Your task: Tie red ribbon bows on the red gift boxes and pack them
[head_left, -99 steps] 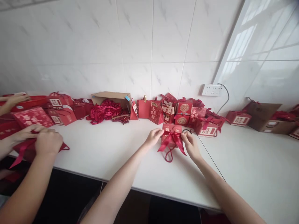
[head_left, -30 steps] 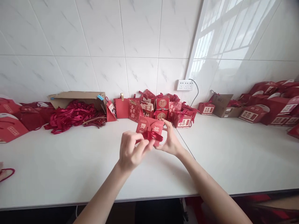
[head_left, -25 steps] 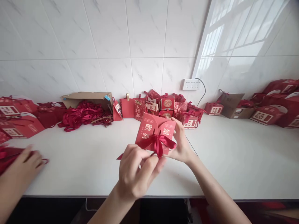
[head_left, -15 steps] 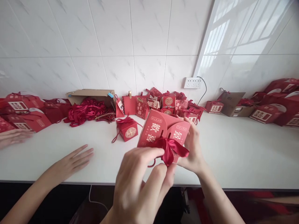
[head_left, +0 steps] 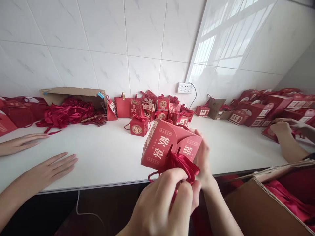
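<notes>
A red gift box [head_left: 154, 157] with white Chinese characters is held up in front of me, tilted, above the table's front edge. My right hand [head_left: 203, 160] grips it from the right side, its fingers partly hidden behind the box. At the box's front slots hangs a dark red satin ribbon [head_left: 184, 164]. The closed fingers of my left hand [head_left: 167, 196] pinch this ribbon; its lower end is hidden behind them. A twisted red cord [head_left: 151, 177] loops out below the box. Just behind it, a small red box [head_left: 137, 128] with a gold emblem sits on the white table [head_left: 103, 150].
Another person's hands [head_left: 49, 170] lie flat at the left. Someone else's hands [head_left: 283, 127] handle a red box at far right. Ribbons [head_left: 67, 113] spill from a carton at the back. A cardboard box [head_left: 248, 200] with red fabric stands front right; gift boxes [head_left: 256, 111] are piled behind.
The view has swung right, bringing the cardboard box and a co-worker's hands into sight. My left hand has drawn the ribbon down and right; its loops look gathered together now.
</notes>
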Demonstrator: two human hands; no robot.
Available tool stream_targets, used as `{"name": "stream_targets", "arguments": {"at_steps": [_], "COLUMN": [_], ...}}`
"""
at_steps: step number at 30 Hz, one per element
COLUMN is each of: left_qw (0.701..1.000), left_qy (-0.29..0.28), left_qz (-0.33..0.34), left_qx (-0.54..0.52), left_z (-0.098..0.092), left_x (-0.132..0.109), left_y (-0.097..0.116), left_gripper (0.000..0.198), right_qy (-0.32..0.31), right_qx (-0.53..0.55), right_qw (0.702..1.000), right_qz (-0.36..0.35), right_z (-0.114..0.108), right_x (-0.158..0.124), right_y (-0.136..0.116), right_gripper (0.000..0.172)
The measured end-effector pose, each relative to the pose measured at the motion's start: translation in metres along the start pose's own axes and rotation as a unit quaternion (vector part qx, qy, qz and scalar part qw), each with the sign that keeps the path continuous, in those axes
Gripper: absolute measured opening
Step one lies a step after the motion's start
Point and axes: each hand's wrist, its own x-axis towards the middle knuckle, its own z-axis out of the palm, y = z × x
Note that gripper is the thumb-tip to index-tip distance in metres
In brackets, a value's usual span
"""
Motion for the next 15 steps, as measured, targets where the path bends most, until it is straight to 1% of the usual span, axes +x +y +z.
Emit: {"name": "stream_targets", "arguments": {"at_steps": [6, 9, 11, 15], "left_qw": [1.0, 0.999, 0.999, 0.998], "left_qy": [0.008, 0.016, 0.022, 0.029], "left_qz": [-0.018, -0.029, -0.037, -0.061], "left_qx": [-0.014, -0.023, -0.023, 0.007], "left_z": [-0.005, -0.006, -0.006, -0.007], "left_x": [-0.003, -0.005, -0.006, -0.009], "left_y": [0.007, 0.008, 0.008, 0.009], "left_gripper": [0.007, 0.006, 0.009, 0.012], "right_qy": [-0.001, -0.003, 0.0, 0.01], "right_qx": [-0.016, -0.017, -0.019, -0.008], "right_qw": [1.0, 1.0, 1.0, 1.0], "right_qz": [0.016, 0.01, 0.007, -0.008], "right_z": [-0.008, -0.009, -0.009, -0.008], "right_x": [-0.006, -0.005, -0.004, -0.003], "right_y": [-0.006, -0.012, -0.015, -0.015], "right_gripper": [0.1, 0.096, 0.094, 0.093]}}
